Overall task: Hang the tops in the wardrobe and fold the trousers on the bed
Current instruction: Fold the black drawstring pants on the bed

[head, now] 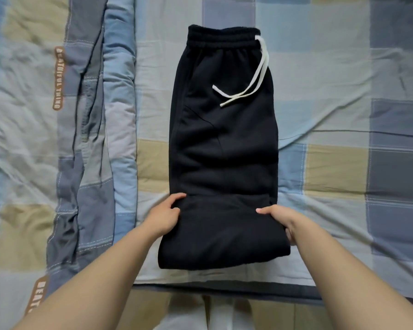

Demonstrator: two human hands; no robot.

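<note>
The black trousers [224, 144] are lying on the bed [332, 163], waistband toward 12 o'clock. The left hand [166, 216] and right hand [280, 219] are each gripping the folded hem end at 6 o'clock. An uneven lift could be skewing the fold, since the thick fabric looks prone to slumping.

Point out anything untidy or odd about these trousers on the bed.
Only the white drawstring: it trails loose and crossed over the black trousers instead of being tucked in. Both hands, left and right, grip the folded end.
</note>
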